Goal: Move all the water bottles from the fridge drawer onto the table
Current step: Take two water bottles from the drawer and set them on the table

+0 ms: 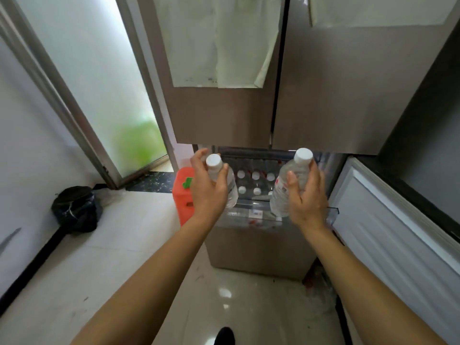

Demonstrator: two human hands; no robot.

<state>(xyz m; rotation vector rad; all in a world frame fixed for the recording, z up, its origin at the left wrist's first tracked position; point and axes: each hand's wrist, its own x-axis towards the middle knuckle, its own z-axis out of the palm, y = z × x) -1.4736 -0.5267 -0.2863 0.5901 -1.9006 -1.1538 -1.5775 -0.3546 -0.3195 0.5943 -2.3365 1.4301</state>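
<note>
1. holding one water bottle (232,195) in the left grip (209,195), fingers curled round its shoulder just under the white cap; upright, raised above the left side of the fridge drawer (258,247).
2. holding a second water bottle (280,192) in the right grip (308,202), fingers wrapped round the body; slightly tilted, raised above the right side of the drawer.
3. drawer pulled open below the closed upper fridge doors (224,115); both held bottles clear of it.
4. counting at least five white caps (255,175) left standing in rows inside the drawer, between the two grips; cannot tell the full number, part hidden behind the grips and the held bottles.
5. no counter in view; cannot tell whether any bottle stands on it already.
6. judged progress: mid-task, one pair lifted out but not yet set down; carry and put-down on the counter left to do, then probably several return trips for the rest at two per trip.
7. orange stool (183,195) just beside the drawer on its left; black bag (74,207) on the floor, well apart.
</note>
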